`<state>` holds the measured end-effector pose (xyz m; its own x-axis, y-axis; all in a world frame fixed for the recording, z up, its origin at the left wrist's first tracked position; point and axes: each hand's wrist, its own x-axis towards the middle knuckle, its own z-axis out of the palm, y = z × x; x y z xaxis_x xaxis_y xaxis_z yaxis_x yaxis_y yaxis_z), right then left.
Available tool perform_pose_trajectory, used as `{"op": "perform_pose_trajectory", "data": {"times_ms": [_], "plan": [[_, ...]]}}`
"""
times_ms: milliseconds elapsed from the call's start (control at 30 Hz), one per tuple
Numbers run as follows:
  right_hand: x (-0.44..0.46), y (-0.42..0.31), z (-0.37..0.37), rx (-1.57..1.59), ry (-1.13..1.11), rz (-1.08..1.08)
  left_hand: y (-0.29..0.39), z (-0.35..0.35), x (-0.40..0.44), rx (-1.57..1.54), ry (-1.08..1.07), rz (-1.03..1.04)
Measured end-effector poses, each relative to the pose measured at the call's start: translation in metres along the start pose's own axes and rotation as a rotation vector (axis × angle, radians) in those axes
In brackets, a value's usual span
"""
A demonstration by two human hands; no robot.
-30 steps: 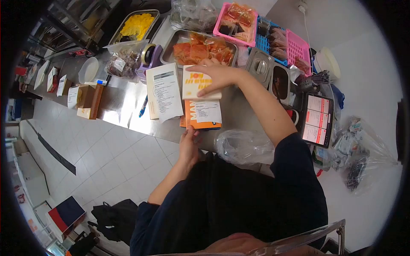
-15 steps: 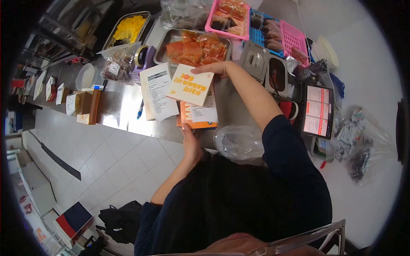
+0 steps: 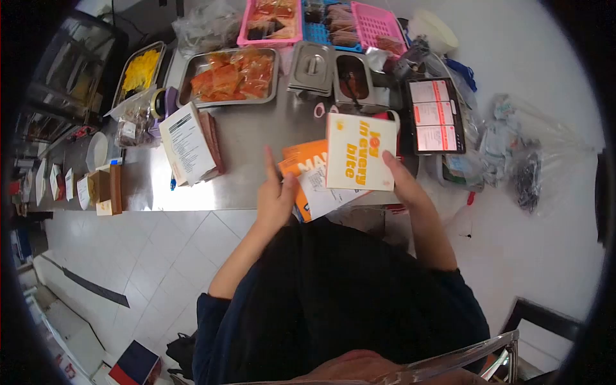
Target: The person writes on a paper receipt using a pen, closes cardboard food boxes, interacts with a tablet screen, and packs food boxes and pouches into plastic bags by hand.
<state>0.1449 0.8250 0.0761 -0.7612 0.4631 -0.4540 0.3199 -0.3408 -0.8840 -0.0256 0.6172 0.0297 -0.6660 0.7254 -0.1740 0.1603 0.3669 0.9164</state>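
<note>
White box: one, at 2 o'clock from the centre of my view; I read "joy in every bite" on the face of the white box.
Right hand: at 3 o'clock, one hand clamped on that box; I see the right hand with its thumb over the near face.
Orange box: one, close in at 12 o'clock, tilted; the orange box lies partly behind the white one, and I can't tell whether they touch.
Slip: one printed slip hangs across the orange face.
Left hand: at 9 o'clock, apart from the other; the left hand lays its thumb at the orange edge, index finger stretched out. From here I can't tell whether it grips.
Slip-topped box: one, at 10 o'clock, standing on the counter; the slip-topped box sits well apart from both hands.
Trays: two; a tray of bagged orange pieces at 11 o'clock, a yellow-filled tray at 10.
Baskets: three, two pink baskets and one blue basket between them, around 12 to 1 o'clock.
Steel tubs: two, one lidded tub at 12 o'clock, one open tub just beside it.
Tablet: one lit tablet at 2 o'clock.
</note>
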Motion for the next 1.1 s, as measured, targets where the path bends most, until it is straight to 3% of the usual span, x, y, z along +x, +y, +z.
{"op": "perform_pose_trajectory", "data": {"times_ms": [100,200,300,333,433,533,567,600,633,667,700,733,767,867,967,1100], "plan": [[-0.011,0.069,-0.032,0.097,0.082,0.087,-0.038,0.051,0.016,0.144,-0.061,-0.031],[-0.012,0.127,-0.048,0.004,0.044,-0.025,-0.065,0.072,0.023,0.263,-0.068,-0.030],[-0.023,0.098,-0.040,-0.178,0.092,-0.119,-0.058,0.068,0.015,0.260,-0.066,-0.030],[-0.015,0.098,-0.044,-0.283,0.057,-0.321,-0.049,0.064,0.011,0.232,-0.087,-0.020],[-0.005,0.094,-0.050,-0.547,0.045,-0.471,-0.039,0.065,0.004,0.205,-0.186,0.055],[0.011,0.125,-0.054,-0.878,0.070,-0.297,-0.074,0.084,0.008,0.057,-0.124,0.185],[0.014,0.130,-0.059,-0.642,0.099,-0.364,-0.084,0.090,0.014,-0.017,-0.072,0.236],[0.016,0.133,-0.063,-0.405,0.123,-0.431,-0.055,0.082,0.010,-0.136,-0.180,0.134],[0.022,0.140,-0.069,-0.168,0.140,-0.497,-0.060,0.081,0.015,-0.121,-0.176,0.200],[0.025,0.149,-0.078,-0.091,0.281,-0.410,-0.072,0.080,0.020,-0.108,-0.169,0.264],[0.027,0.156,-0.087,-0.267,0.344,-0.327,-0.078,0.079,0.023,-0.097,-0.159,0.326],[0.028,0.161,-0.093,-0.441,0.406,-0.239,-0.073,0.079,0.023,-0.450,-0.337,0.268],[0.030,0.169,-0.097,-0.613,0.465,-0.144,-0.076,0.081,0.024,-0.440,-0.329,0.261],[0.038,0.188,-0.088,-0.703,0.587,-0.236,-0.086,0.096,0.033,-0.485,-0.264,0.212],[0.068,0.213,-0.085,-0.388,0.644,-0.294,-0.106,0.105,0.045,-0.510,-0.204,0.202],[0.065,0.207,-0.086,-0.433,0.556,-0.190,-0.123,0.107,0.058,-0.486,-0.173,0.205]]}}
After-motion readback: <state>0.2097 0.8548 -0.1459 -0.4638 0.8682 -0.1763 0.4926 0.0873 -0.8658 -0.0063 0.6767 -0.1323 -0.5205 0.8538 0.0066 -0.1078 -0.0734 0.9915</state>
